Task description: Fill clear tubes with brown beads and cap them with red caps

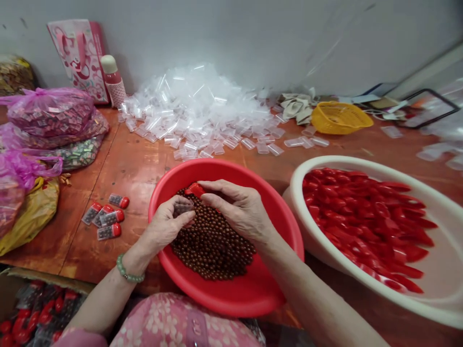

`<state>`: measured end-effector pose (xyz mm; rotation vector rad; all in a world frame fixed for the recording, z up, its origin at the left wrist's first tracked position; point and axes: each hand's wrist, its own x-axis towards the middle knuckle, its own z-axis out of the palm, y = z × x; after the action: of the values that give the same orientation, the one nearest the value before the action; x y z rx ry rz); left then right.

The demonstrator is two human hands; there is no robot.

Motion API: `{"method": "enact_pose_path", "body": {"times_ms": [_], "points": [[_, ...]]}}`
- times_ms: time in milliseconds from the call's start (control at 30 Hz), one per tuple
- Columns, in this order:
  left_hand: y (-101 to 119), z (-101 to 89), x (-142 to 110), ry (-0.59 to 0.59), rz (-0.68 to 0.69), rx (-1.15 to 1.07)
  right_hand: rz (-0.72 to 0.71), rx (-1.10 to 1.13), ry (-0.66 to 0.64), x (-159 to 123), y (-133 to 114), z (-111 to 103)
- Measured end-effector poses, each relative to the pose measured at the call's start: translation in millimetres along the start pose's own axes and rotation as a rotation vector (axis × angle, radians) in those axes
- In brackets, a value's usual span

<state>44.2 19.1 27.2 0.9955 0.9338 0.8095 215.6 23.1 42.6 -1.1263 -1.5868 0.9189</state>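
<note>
Over a red basin (267,294) of small brown balls (217,246), my two hands are close together. Between its thumb and fingers, my left hand (168,221) grips a small clear plastic tube (183,207) that looks dark inside. A red plastic cap (195,189) is pinched in my right hand (238,207), just above and right of the tube. The cap and tube appear apart. To the left on the table lie several red-capped tubes (110,218) filled with dark balls.
A white basin (300,193) of red plastic caps (365,221) stands at the right. Clear empty tubes (202,106) are heaped behind. A yellow basket (338,118), pink bags (50,113), a bottle (114,79) and a box of capped tubes (36,308) surround the workspace.
</note>
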Motion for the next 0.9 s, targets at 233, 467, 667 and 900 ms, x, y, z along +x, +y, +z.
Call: {"method": "enact_pose_path", "body": {"times_ms": [233, 467, 667, 900], "points": [[-3, 1.6, 2, -0.084, -0.001, -0.033, -0.156, -0.156, -0.145, 3, -5, 8], [0, 1.0, 1, -0.107, -0.023, -0.056, -0.213, -0.197, -0.210, 3, -7, -1], [-4, -1.3, 0, -0.177, -0.020, 0.081, -0.224, -0.231, -0.311, 3, -2, -8], [1, -0.7, -1, -0.279, 0.020, 0.147, -0.172, -0.136, -0.304, -4, 3, -14]]}}
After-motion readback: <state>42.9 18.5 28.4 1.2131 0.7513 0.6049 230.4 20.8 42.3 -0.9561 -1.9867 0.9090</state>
